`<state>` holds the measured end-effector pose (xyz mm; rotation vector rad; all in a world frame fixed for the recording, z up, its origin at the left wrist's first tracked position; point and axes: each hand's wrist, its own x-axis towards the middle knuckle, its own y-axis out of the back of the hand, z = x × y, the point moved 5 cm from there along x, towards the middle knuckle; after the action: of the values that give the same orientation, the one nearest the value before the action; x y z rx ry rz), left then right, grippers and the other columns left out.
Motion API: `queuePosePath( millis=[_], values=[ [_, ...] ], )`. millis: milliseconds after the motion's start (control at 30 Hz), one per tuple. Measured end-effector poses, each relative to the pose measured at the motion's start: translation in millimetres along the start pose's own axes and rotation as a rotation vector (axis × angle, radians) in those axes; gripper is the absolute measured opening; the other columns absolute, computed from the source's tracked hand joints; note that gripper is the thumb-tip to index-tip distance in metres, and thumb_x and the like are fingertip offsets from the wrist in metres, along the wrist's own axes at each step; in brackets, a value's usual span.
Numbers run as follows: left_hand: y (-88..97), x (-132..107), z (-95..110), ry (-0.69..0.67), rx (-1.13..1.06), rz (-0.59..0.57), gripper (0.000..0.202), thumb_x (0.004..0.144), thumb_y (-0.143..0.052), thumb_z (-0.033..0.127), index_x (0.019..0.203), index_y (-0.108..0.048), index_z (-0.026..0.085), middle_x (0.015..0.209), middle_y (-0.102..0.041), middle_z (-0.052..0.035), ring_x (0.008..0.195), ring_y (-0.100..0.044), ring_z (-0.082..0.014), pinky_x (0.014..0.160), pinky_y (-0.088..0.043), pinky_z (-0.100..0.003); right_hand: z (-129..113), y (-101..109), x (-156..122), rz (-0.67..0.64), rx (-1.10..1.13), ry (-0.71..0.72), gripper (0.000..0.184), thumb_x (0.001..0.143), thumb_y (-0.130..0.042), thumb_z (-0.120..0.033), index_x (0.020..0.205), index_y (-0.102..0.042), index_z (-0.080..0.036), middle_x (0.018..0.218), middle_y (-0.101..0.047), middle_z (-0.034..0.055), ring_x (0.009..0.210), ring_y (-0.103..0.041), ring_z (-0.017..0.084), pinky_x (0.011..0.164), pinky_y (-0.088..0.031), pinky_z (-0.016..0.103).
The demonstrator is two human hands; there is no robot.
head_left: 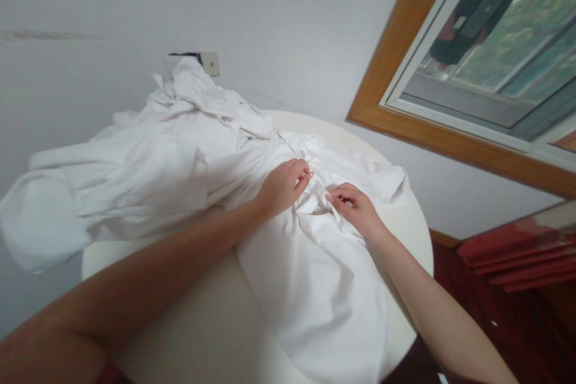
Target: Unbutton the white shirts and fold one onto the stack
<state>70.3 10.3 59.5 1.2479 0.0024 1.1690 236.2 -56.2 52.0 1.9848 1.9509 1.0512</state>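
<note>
A crumpled piece of white cloth [328, 276] lies across the round table, its lower part spread towards me. Bunched folds and narrow strips of the fabric gather between my hands. My left hand [285, 187] rests over the gathered part, fingertips pinched together on the cloth. Just to its right, my right hand [357, 209] pinches a raised fold between thumb and fingers. Whether the cloth is a garment I cannot tell. A larger heap of white fabric [148, 162] lies to the left and hangs over the table's edge; it may be joined to the same piece.
The round white table [193, 306] stands against a pale wall with a socket plate [209, 63]. A wood-framed window [382, 117] is at the upper right. Red fabric [517, 252] hangs low on the right, above a dark red floor [463, 312].
</note>
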Motion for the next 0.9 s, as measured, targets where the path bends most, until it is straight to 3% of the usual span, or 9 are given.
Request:
queuePosePath(
  millis=[167, 300, 467, 667, 900],
  values=[
    [-10.7, -14.5, 12.4, 0.113, -0.095, -0.288, 0.023, 0.086, -0.050, 0.042, 0.075, -0.053, 0.021, 0.057, -0.053, 0.0035, 0.053, -0.048, -0.0122, 0.052, -0.029, -0.023, 7.2, 1.4, -0.5, 0.063, 0.042, -0.077, 0.029, 0.084, -0.057, -0.045, 0.081, -0.070, -0.019, 0.073, -0.059, 0.0030, 0.067, -0.051, 0.014, 0.060, -0.039, 0.026],
    [-19.7, -22.9, 10.5, 0.106, -0.093, -0.408, 0.022, 0.082, -0.054, 0.042, 0.074, -0.052, 0.022, 0.056, -0.051, 0.0046, 0.051, -0.047, -0.0127, 0.050, -0.026, -0.024, 16.5, -8.4, -3.0, -0.025, 0.138, -0.186, 0.034, 0.082, -0.057, -0.051, 0.082, -0.066, -0.018, 0.067, -0.058, 0.0001, 0.059, -0.047, 0.013, 0.055, -0.036, 0.025],
    [-22.7, -28.4, 13.5, -0.015, 0.018, -0.450, 0.025, 0.083, -0.053, 0.042, 0.070, -0.052, 0.021, 0.060, -0.056, 0.0022, 0.054, -0.050, -0.0136, 0.051, -0.027, -0.025, 21.0, -18.9, -5.7, -0.201, 0.126, -0.207, 0.037, 0.081, -0.054, -0.054, 0.075, -0.061, -0.018, 0.062, -0.051, -0.0024, 0.055, -0.043, 0.011, 0.052, -0.033, 0.023],
    [-22.5, -31.2, 17.5, -0.044, 0.063, -0.469, 0.025, 0.084, -0.053, 0.042, 0.098, -0.054, 0.021, 0.076, -0.064, -0.0018, 0.064, -0.059, -0.0185, 0.057, -0.034, -0.026, 18.6, -16.2, -5.1, -0.178, 0.098, -0.196, 0.039, 0.082, -0.051, -0.056, 0.072, -0.056, -0.019, 0.060, -0.045, -0.0036, 0.056, -0.039, 0.011, 0.052, -0.031, 0.023],
    [-23.3, -32.8, 19.4, -0.094, 0.123, -0.509, 0.020, 0.086, -0.051, 0.039, 0.091, -0.057, 0.021, 0.079, -0.066, -0.0041, 0.074, -0.062, -0.0206, 0.061, -0.037, -0.027, 20.2, -14.5, -5.6, -0.156, 0.084, -0.213, 0.033, 0.082, -0.052, -0.051, 0.071, -0.052, -0.019, 0.059, -0.040, -0.0052, 0.055, -0.035, 0.010, 0.051, -0.028, 0.023]
  ],
)
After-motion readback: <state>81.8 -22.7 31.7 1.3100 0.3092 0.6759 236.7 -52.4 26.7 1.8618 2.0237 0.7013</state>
